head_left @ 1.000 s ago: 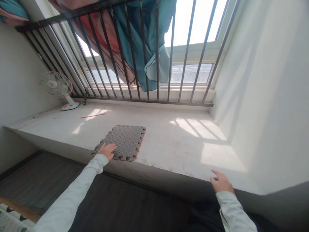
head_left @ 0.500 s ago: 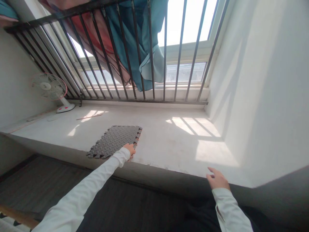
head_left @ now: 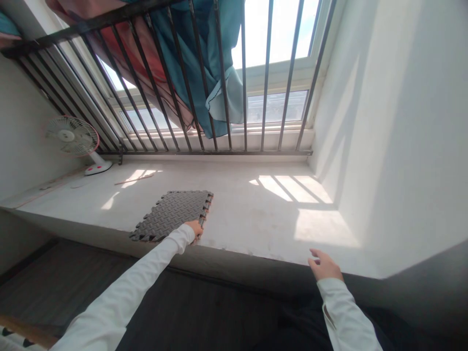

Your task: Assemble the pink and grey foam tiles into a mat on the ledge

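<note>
Fan (head_left: 71, 139) stands far left on the ledge (head_left: 248, 214). Mat (head_left: 170, 214) lies flat near the front edge. Left hand (head_left: 194, 227) grips its near right corner. Right hand (head_left: 323, 265) rests open, empty, at the ledge edge.

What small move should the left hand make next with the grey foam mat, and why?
Probably close the left hand on the near right corner of the grey foam mat and lift that corner. The fingers already rest there, the mat lies flat on the ledge, and the right hand is far off at the ledge's edge.
</note>
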